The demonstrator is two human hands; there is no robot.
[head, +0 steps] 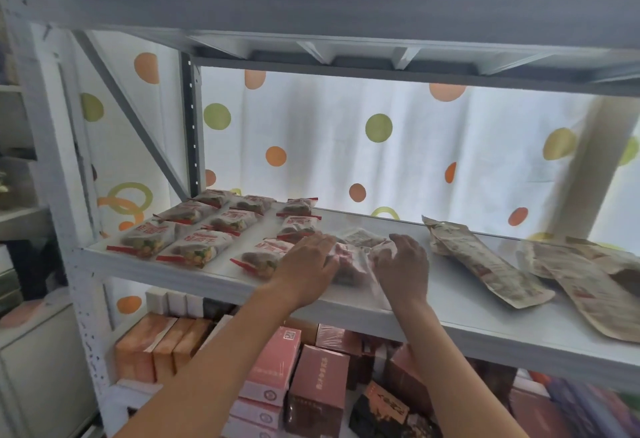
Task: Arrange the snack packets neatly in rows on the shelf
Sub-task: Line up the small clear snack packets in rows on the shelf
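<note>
White metal shelf (450,302) in head view carries red-and-white snack packets (194,229) in three neat rows at left end. Clear plastic packets with reddish contents (356,247) sit mid-shelf, just right of rows. Left hand (308,266) lies flat on them, fingers straight, gripping nothing. Right hand (403,264) touches same packets, fingers slightly bent; whether it pinches plastic, cannot tell. Brown paper pouches (485,261) lie askew further right. Pink cartons (277,365) on shelf below.

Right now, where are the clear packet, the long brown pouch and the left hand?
clear packet (349,259), head view, its middle between both hands
long brown pouch (485,264), head view, mid-body
left hand (308,271), head view, its back
</note>
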